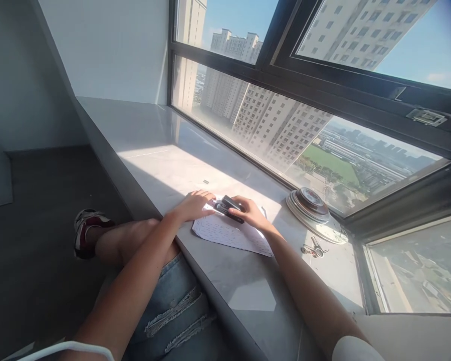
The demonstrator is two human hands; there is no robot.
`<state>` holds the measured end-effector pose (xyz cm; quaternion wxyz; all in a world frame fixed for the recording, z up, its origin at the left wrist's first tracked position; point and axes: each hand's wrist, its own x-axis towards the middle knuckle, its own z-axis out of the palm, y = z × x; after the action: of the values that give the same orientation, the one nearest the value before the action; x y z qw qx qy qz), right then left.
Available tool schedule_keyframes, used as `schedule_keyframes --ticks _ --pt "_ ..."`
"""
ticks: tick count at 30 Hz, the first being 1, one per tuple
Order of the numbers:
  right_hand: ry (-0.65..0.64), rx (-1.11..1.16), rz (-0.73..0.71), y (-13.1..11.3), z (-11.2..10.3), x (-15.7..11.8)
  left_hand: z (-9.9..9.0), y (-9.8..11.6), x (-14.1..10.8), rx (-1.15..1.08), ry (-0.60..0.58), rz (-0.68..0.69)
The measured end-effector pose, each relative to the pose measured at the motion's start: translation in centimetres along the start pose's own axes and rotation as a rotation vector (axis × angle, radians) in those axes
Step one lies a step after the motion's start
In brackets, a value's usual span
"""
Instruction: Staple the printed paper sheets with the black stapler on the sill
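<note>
My right hand (251, 211) is closed around a black stapler (231, 205), thumb on the near side and fingers over the far side. The stapler rests at the far edge of some printed sheets of paper (231, 234), which lie on the pale stone windowsill. My left hand (196, 205) grips the paper's far left edge, close to the stapler's front end. Its thumb and fingers lie on either side of that end. Whether the paper sits between the stapler's jaws is hidden.
A round stack of plates or discs (308, 208) stands right of my right hand by the window. Nearer lies a small metal object like keys (314, 248). A small strip (206, 181) rests on the sunlit sill (154, 165). My legs are beside the sill's front edge.
</note>
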<state>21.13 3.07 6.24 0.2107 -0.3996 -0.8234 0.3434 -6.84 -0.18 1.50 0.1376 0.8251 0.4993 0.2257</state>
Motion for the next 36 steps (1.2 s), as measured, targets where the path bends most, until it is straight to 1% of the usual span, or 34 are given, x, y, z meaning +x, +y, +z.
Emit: schedule_keyframes --ticks 2,4,6,9,11,14,16,18,20,22,25,28,32,36 --pt "-0.049 0.135 -0.006 0.8 -0.7 -0.5 -0.2 0.0 0.0 -0.004 0.002 0.013" --pt "-0.095 0.221 -0.013 1.6 -0.9 -0.8 -0.3 0.0 -0.1 -0.014 0.033 0.018" --pt "-0.117 0.290 -0.038 2.1 -0.6 -0.8 -0.5 0.1 -0.2 -0.032 0.080 0.004" --pt "-0.092 0.367 -0.083 2.3 0.3 -0.5 -0.7 0.0 0.0 -0.063 0.121 -0.022" --pt "-0.080 0.377 -0.080 2.2 0.7 -0.2 -1.1 -0.5 0.8 -0.069 0.149 -0.078" --pt "-0.082 0.382 -0.066 1.9 0.8 -0.1 -2.3 -1.8 2.9 0.004 0.189 -0.193" --pt "-0.083 0.394 -0.087 1.8 0.6 -0.1 -3.1 -2.6 4.3 0.067 0.146 -0.182" --pt "-0.093 0.395 -0.119 1.8 0.4 -0.1 -3.2 -3.2 4.9 0.096 0.074 -0.160" --pt "-0.098 0.390 -0.144 1.9 0.2 0.0 -2.8 -3.5 4.7 0.117 0.021 -0.195" --pt "-0.095 0.394 -0.148 2.0 0.2 0.1 -2.1 -3.5 3.7 0.155 0.011 -0.261" --pt "-0.064 0.396 -0.106 1.9 1.0 0.4 -1.5 -3.3 2.1 0.217 0.069 -0.377" --pt "-0.032 0.396 -0.101 1.1 2.5 0.6 -1.6 -3.0 1.2 0.247 0.147 -0.455" --pt "-0.021 0.390 -0.157 0.0 4.0 0.9 -1.9 -3.4 1.1 0.293 0.215 -0.498" --pt "0.000 0.386 -0.176 0.3 4.0 1.2 -2.1 -4.3 1.0 0.317 0.243 -0.521"
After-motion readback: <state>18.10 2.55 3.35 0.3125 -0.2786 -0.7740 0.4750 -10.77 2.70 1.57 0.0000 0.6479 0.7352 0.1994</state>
